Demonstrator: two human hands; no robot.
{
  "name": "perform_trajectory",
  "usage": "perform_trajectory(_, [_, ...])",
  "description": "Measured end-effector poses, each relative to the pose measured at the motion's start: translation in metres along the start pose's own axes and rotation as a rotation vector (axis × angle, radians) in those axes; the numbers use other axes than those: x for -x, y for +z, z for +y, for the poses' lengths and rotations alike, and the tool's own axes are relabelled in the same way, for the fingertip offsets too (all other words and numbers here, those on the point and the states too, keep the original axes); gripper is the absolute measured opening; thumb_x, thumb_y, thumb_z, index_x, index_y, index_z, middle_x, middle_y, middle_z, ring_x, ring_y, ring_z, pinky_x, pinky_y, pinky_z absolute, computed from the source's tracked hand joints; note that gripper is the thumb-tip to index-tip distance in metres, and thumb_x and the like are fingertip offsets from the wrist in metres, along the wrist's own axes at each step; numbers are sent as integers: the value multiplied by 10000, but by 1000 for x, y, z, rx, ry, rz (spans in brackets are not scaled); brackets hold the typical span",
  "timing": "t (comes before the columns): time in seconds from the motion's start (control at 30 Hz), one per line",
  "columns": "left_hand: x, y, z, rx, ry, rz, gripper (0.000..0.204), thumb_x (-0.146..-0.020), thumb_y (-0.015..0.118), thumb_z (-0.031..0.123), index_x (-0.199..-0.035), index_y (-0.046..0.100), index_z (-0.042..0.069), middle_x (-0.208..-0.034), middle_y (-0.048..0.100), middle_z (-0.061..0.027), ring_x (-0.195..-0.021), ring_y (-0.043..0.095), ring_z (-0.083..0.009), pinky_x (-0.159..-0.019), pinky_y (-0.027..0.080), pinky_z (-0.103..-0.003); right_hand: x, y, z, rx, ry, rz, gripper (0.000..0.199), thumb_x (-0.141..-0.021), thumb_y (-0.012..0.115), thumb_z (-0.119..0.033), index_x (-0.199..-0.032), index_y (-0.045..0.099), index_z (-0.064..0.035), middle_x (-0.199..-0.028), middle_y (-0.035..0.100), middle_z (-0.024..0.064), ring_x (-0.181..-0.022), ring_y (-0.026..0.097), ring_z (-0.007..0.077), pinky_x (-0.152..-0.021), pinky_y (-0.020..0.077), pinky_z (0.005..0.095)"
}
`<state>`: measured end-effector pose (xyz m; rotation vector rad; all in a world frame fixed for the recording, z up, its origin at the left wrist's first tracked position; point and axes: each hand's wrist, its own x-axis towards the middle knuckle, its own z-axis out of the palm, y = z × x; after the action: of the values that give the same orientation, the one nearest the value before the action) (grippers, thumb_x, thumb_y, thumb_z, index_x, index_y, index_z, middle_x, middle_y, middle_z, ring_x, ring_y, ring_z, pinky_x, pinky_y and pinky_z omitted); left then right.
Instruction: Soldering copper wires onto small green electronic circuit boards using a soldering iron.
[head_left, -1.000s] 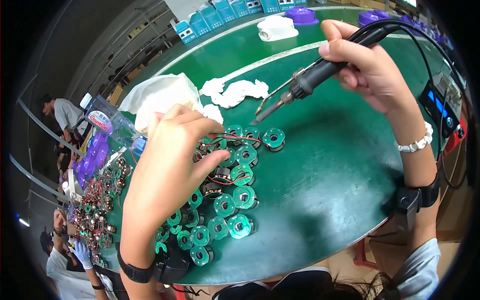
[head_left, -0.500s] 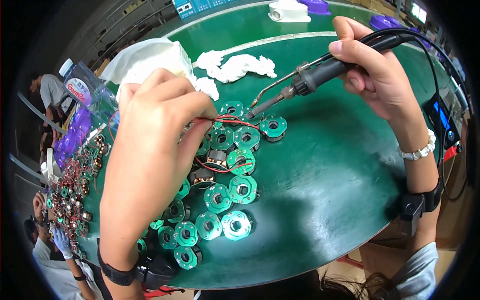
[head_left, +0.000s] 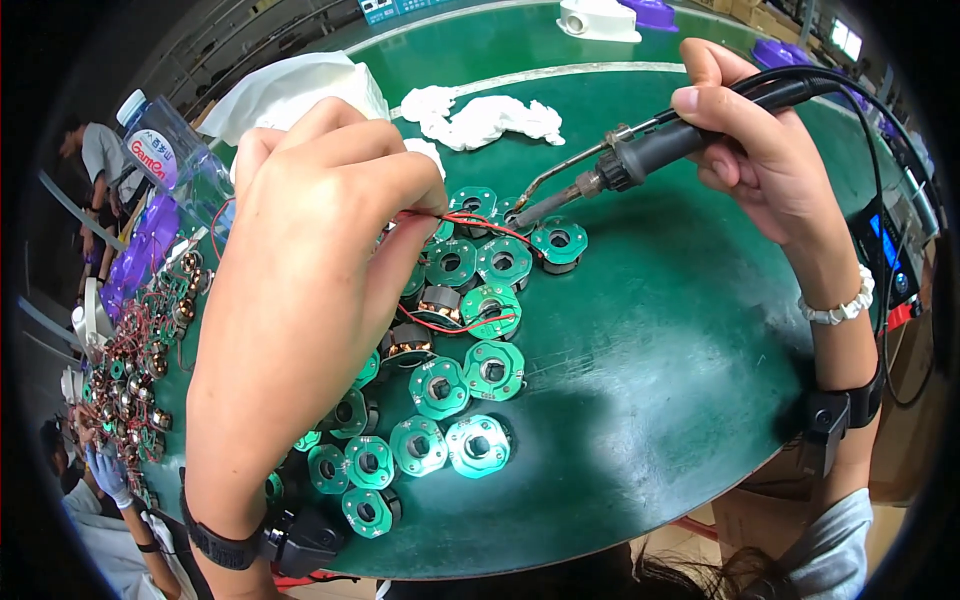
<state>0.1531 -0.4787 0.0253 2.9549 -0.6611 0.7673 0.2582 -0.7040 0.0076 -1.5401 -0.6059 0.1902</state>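
Note:
Between its thumb and fingertips, my left hand (head_left: 325, 215) pinches thin red wires (head_left: 468, 220) that stretch right to a cluster of round green circuit boards. My right hand (head_left: 755, 135) grips a black soldering iron (head_left: 655, 155) with a thin metal tube fixed alongside. The iron's tip points down-left at the wires beside a board (head_left: 560, 240) at the cluster's far right; whether it touches cannot be made out. Each board sits on a small dark motor-like part, and a copper coil (head_left: 440, 300) shows among them. Another red wire lies over a middle board (head_left: 491, 312). My left hand hides part of the cluster.
Crumpled white tissue (head_left: 490, 120) and a white plastic bag (head_left: 290, 90) lie beyond the boards. A clear bottle (head_left: 180, 160) stands left, near a pile of wired parts (head_left: 135, 385). A soldering station (head_left: 890, 250) is at right. Other people are at left.
The view has shifted slightly, so the boards appear a little farther right. Both hands keep their grips, with the iron's tip still beside the red wires.

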Motion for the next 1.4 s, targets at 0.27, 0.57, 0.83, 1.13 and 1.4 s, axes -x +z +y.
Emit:
perform_trajectory(0.27, [1,1,1,-57,22,25,109,-625,621,6,-710,559,35,-732,515,-57,-779,487,-214,-701,308,-304,1,0,0,17,-1,-1,220,-804,538,-126,-696,346,-138,-514,329,-92,-373,287,-29,-349,184,134])
perform_trajectory(0.57, [0,1,-2,-86,39,43,113,-621,624,6,-704,556,39,-737,512,-49,-782,487,-208,-704,310,-299,-2,4,-1,25,-11,39,219,-804,537,-134,-696,346,-142,-514,330,-91,-384,285,-28,-357,188,132])
perform_trajectory(0.83, [2,-2,6,-68,36,3,150,-615,629,12,-755,590,45,-804,525,-48,-838,490,-223,-749,311,-330,2,-10,-3,20,-59,35,221,-796,539,-154,-693,344,-141,-506,322,-86,-371,262,-28,-346,173,135])
perform_trajectory(1.13, [1,13,6,-105,118,54,171,-599,661,26,-753,589,48,-834,506,-38,-849,479,-224,-758,311,-335,7,-21,-7,79,-97,28,201,-794,540,-154,-715,356,-129,-520,327,-83,-346,234,-35,-320,161,125])
perform_trajectory(1.4, [-4,16,6,-10,80,107,146,-608,658,30,-717,561,32,-802,484,-33,-793,458,-209,-698,302,-317,6,-15,-10,123,-67,36,193,-786,534,-140,-707,358,-131,-531,321,-89,-353,243,-36,-331,168,126])
